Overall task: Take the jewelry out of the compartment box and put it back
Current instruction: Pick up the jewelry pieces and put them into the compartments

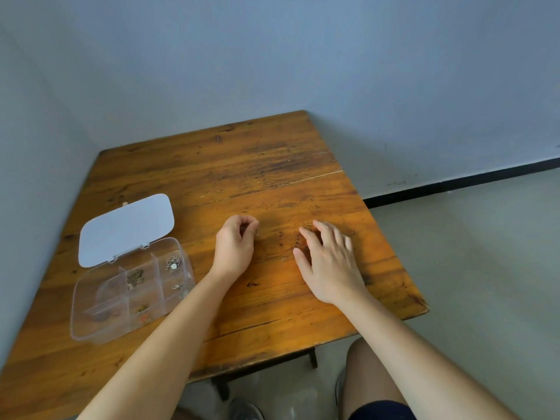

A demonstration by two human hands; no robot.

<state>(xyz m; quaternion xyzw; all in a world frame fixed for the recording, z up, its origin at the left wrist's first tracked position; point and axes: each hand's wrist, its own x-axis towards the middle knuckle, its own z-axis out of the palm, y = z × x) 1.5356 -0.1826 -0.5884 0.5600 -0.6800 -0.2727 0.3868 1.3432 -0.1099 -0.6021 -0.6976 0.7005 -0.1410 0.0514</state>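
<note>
A clear plastic compartment box (91, 325) lies at the table's left with its lid (127, 228) folded back flat. Small chains and charms rest in its middle and right cells: a silver chain (173, 264), a bronze piece (136, 277), a small clasp piece (178, 286) and an orange bit (142, 317). The leftmost cells look bare. My left hand (235, 247) hovers at mid-table, fingers curled to the thumb, pinching a tiny piece of jewelry (257, 232). My right hand (331, 263) rests to its right, fingers spread, with something small and dark (298, 240) by the fingertips.
The wooden table (272, 165) stands in a corner, with grey walls behind and to the left. Its right edge (394, 253) drops to a pale floor. My knee (369, 371) and shoes show below the near edge.
</note>
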